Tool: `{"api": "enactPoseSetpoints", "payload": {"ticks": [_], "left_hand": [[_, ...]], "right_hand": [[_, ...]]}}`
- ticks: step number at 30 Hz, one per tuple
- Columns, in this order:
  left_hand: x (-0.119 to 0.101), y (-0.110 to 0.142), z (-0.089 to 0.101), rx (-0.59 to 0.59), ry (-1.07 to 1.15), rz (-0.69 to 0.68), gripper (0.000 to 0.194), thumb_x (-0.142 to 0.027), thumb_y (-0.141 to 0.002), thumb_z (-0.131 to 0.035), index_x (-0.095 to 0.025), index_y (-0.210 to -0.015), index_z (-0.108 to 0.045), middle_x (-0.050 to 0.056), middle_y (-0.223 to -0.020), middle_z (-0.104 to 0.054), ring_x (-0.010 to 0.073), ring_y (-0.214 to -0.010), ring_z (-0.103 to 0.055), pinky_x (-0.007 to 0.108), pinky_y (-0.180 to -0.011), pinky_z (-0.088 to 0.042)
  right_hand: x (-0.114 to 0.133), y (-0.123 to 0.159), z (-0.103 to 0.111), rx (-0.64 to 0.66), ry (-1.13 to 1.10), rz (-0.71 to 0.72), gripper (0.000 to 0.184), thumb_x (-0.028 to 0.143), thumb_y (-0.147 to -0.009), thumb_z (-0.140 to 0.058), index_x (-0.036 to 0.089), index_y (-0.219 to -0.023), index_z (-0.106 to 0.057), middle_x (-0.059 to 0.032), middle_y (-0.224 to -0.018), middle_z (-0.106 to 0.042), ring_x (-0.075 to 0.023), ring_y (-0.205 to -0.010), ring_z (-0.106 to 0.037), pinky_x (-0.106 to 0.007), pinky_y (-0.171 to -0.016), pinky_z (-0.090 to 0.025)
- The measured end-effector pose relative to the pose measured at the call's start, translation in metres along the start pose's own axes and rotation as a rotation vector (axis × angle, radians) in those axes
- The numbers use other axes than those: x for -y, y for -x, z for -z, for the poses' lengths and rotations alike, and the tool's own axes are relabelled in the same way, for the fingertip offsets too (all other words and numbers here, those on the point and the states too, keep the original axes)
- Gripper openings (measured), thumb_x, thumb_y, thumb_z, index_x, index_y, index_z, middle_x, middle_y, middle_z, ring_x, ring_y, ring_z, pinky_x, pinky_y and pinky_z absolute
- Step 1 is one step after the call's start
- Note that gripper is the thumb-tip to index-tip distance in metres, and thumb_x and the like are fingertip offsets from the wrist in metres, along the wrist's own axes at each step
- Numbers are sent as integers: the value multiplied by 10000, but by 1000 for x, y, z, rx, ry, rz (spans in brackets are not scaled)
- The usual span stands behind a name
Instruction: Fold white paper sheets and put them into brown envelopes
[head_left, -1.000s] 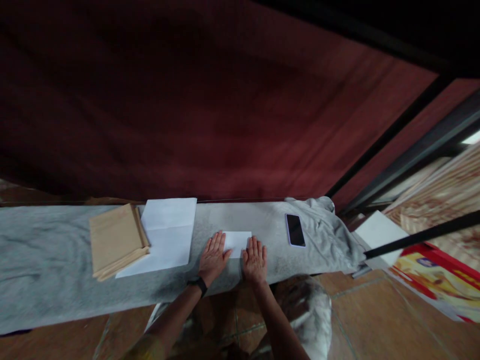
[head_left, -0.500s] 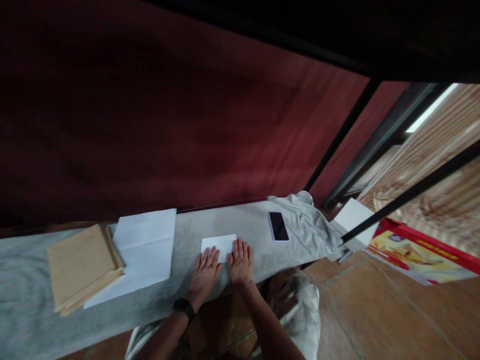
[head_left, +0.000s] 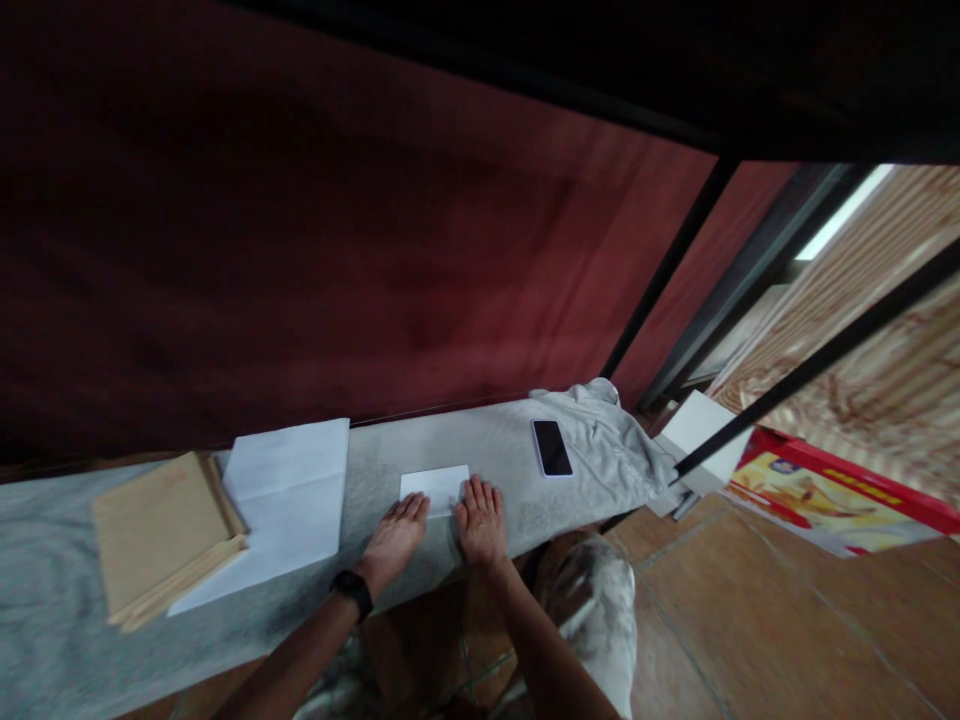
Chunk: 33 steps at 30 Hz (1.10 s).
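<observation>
A small folded sheet of white paper [head_left: 436, 487] lies flat on the grey cloth covering a narrow bench [head_left: 375, 450]. My left hand [head_left: 397, 538], with a black watch on its wrist, rests its fingertips on the paper's lower left corner. Its fingers are stretched out side by side. My right hand [head_left: 482, 520] lies flat at the paper's right edge, fingers extended and slightly spread. Neither hand grips anything. The paper's near right corner is partly hidden by the right hand.
Left of my hands lie a larger white sheet [head_left: 292, 490] and a stack of brown envelopes [head_left: 165, 525] overlapping it. To the right is a smartphone [head_left: 553, 448] beside bunched cloth [head_left: 611, 440]. A red and yellow box [head_left: 832, 490] stands beyond the bench, near dark metal bars [head_left: 667, 270].
My left hand has slid left and turned slightly, baring more of the paper. My right hand has stayed almost where it was. The view has shifted a little.
</observation>
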<state>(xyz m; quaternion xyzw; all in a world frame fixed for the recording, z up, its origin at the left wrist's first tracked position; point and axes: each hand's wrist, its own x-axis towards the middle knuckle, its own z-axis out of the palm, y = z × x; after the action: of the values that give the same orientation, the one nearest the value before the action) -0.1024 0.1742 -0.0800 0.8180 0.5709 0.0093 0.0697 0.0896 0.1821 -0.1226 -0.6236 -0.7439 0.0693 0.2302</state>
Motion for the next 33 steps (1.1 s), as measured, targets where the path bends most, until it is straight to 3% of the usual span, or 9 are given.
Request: {"api": "enactPoseSetpoints", "payload": {"ticks": [6, 8, 11, 14, 19, 23, 27, 30, 33], "left_hand": [[14, 7, 33, -162, 367, 99, 320, -283, -947, -413, -209, -1021, -715, 93, -1082, -745, 245, -1022, -674, 396, -982, -474], [16, 5, 42, -186, 524, 141, 290, -325, -933, -451, -225, -977, -719, 69, -1019, -758, 228, -959, -688, 339, -898, -502], [18, -5, 50, -251, 767, 211, 237, -361, -872, -542, -213, -901, -724, 43, -893, -763, 211, -831, -697, 292, -764, -517], [19, -16, 48, -333, 881, 301, 216, -350, -833, -581, -189, -881, -717, 21, -808, -746, 184, -734, -678, 260, -662, -510], [20, -27, 25, -360, 852, 411, 155, -243, -834, -581, -165, -902, -697, 26, -834, -737, 159, -740, -669, 256, -691, -521], [21, -32, 11, -349, 780, 444, 141, -171, -844, -580, -159, -924, -696, 45, -876, -727, 170, -806, -671, 295, -782, -532], [14, -32, 5, -335, 700, 420, 214, -84, -851, -530, -163, -951, -702, 91, -1086, -698, 200, -1012, -648, 363, -966, -489], [-2, -25, -3, -346, 509, 354, 294, -115, -906, -470, -166, -1106, -680, 122, -1372, -575, 251, -1303, -500, 442, -1122, -372], [-23, -14, -18, -300, 243, 228, 401, -263, -962, -456, -159, -1335, -558, 135, -1554, -397, 281, -1462, -302, 491, -1197, -255]], "right_hand": [[-17, 1, 18, -77, -391, 104, 352, 391, -933, -530, 215, -1194, -687, -102, -1403, -589, -260, -1355, -475, -503, -1137, -337], [-17, -2, 25, -81, -564, 45, 306, 427, -902, -564, 236, -1078, -727, -88, -1330, -643, -264, -1301, -523, -485, -1100, -389], [-12, -9, 32, -19, -733, -79, 371, 501, -918, -507, 221, -1044, -714, -68, -1076, -740, -222, -991, -669, -360, -870, -534], [-6, -16, 32, 14, -705, -120, 465, 561, -943, -408, 193, -989, -688, -27, -811, -724, -180, -702, -636, -279, -633, -512], [-3, -22, 22, 3, -517, -163, 476, 579, -940, -388, 190, -905, -660, -25, -707, -663, -182, -632, -584, -281, -602, -444], [-1, -21, 13, -19, -341, -167, 495, 534, -982, -316, 172, -960, -654, -109, -842, -690, -230, -753, -633, -332, -702, -465], [2, -17, 6, -24, -213, -143, 468, 463, -1013, -282, 164, -1029, -641, -139, -938, -683, -247, -866, -642, -356, -792, -478], [3, -15, 6, -18, -148, -130, 451, 417, -1020, -275, 146, -1041, -635, -154, -940, -669, -273, -915, -630, -394, -839, -477], [6, -17, 9, -21, -80, -120, 447, 386, -1018, -286, 112, -1127, -621, -183, -1017, -656, -305, -1003, -607, -449, -896, -460]]}}
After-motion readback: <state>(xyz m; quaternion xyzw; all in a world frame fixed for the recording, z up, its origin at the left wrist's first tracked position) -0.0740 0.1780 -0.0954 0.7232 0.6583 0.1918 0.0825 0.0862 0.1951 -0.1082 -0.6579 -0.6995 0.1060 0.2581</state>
